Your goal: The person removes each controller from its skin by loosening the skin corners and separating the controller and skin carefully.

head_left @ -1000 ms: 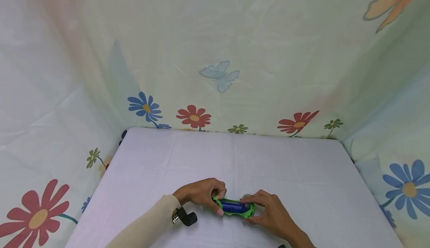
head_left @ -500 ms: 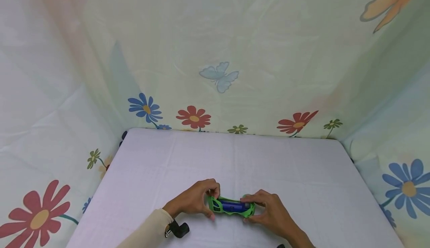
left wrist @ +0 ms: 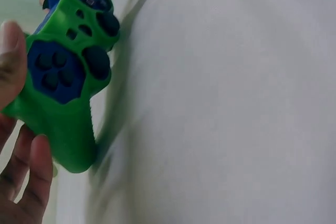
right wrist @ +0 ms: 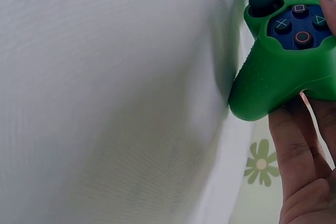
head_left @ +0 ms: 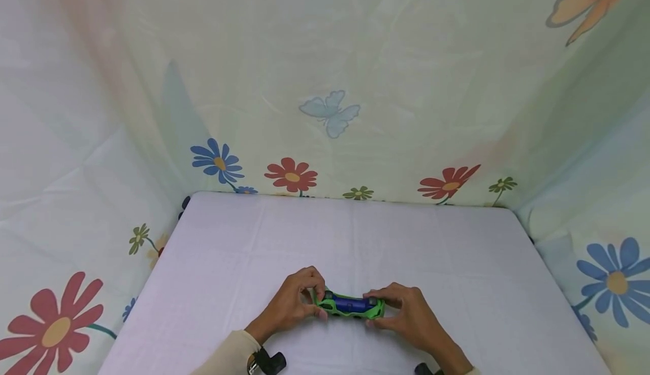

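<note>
A blue game controller (head_left: 350, 305) in a green silicone cover (left wrist: 71, 129) stands on the white cloth near the front, its top edge facing up in the head view. My left hand (head_left: 294, 300) holds its left end, thumb on the near side and fingers on the far side. At the right end, my right hand (head_left: 408, 314) grips cover and controller between thumb and fingers. The right wrist view shows the round face buttons (right wrist: 302, 38) and a black thumbstick (right wrist: 262, 3) through openings. On the left, the direction-pad area (left wrist: 55, 72) shows through its opening.
White cloth covers the table (head_left: 355, 239). A curtain (head_left: 244, 82) printed with flowers and butterflies hangs at the back and both sides. A black wrist camera (head_left: 269, 362) sits on the left wrist, another (head_left: 425, 369) on the right.
My left hand shifts left and regrips the left end. The cover's left end, stretched outward half a second ago, now sits closer, and a dark button shows there. The right hand keeps its grip.
</note>
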A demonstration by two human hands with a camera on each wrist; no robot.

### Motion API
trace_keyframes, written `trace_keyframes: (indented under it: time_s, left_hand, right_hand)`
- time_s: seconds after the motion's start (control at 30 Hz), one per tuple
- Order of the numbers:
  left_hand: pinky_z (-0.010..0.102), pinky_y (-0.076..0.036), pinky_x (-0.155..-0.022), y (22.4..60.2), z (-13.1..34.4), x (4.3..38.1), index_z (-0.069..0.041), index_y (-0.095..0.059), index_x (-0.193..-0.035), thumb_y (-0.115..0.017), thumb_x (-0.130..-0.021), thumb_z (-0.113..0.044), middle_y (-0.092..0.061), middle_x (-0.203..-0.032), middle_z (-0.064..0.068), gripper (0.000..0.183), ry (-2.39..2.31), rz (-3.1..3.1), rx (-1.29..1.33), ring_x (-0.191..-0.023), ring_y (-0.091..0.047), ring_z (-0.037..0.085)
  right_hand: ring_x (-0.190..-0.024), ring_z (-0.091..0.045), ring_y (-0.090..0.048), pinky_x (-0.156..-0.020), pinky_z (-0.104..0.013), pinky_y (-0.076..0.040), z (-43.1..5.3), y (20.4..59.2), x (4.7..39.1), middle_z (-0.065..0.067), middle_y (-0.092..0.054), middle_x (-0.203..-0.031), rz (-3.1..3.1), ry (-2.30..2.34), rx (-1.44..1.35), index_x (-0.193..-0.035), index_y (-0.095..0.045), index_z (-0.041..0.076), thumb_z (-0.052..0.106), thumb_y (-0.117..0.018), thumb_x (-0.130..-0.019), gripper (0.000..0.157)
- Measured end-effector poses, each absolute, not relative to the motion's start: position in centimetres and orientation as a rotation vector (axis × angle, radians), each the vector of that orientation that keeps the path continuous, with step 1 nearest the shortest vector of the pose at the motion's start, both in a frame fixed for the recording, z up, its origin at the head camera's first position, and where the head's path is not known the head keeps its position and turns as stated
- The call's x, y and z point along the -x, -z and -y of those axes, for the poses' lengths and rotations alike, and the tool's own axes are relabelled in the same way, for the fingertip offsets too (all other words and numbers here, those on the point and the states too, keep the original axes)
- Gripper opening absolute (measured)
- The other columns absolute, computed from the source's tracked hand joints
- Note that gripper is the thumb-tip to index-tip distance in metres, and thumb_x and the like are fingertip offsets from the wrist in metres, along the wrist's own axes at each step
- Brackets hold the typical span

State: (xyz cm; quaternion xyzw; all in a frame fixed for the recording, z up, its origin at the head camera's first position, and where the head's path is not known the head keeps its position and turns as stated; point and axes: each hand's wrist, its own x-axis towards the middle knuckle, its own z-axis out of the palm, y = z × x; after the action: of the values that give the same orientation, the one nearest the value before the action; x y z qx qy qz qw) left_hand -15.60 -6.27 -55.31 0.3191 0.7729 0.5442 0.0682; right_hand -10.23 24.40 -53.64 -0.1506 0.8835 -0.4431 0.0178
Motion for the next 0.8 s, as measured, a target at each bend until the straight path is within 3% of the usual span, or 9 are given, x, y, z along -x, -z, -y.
trace_keyframes:
  time_s: [0.37, 0.57, 0.8]
  left_hand:
    - [0.026, -0.057, -0.065, 55.4, 5.8, 14.5, -0.027, -0.063, -0.087, -0.096, -0.075, -0.020, -0.064, -0.102, -0.009, 0.036, -1.680, -2.510, -0.963, -0.099, -0.063, 0.010]
    - [0.023, -0.055, -0.061, 55.5, 5.4, 13.8, -0.025, -0.064, -0.084, -0.094, -0.077, -0.020, -0.060, -0.099, -0.004, 0.032, -1.780, -2.525, -0.958, -0.095, -0.064, 0.014]
    - [0.021, -0.057, -0.060, 55.7, 5.3, 13.9, -0.021, -0.056, -0.079, -0.094, -0.078, -0.020, -0.056, -0.096, -0.009, 0.037, -1.795, -2.568, -0.982, -0.087, -0.063, 0.008]
  right_hand:
    - [-0.101, -0.004, -0.074, -0.088, -0.026, -0.063, -24.2, 53.4, 10.4, 0.015, -0.079, -0.104, -2.748, 1.387, 0.391, -0.112, -0.084, 0.023, 0.030, -0.100, -0.072, 0.044]
    - [-0.101, -0.005, -0.074, -0.089, -0.022, -0.062, -24.1, 53.3, 10.5, 0.016, -0.079, -0.104, -2.705, 1.395, 0.336, -0.112, -0.083, 0.026, 0.032, -0.100, -0.072, 0.044]
    - [-0.105, -0.009, -0.075, -0.090, -0.024, -0.062, -24.3, 53.1, 10.6, 0.013, -0.080, -0.107, -2.680, 1.398, 0.272, -0.111, -0.083, 0.027, 0.035, -0.099, -0.072, 0.043]
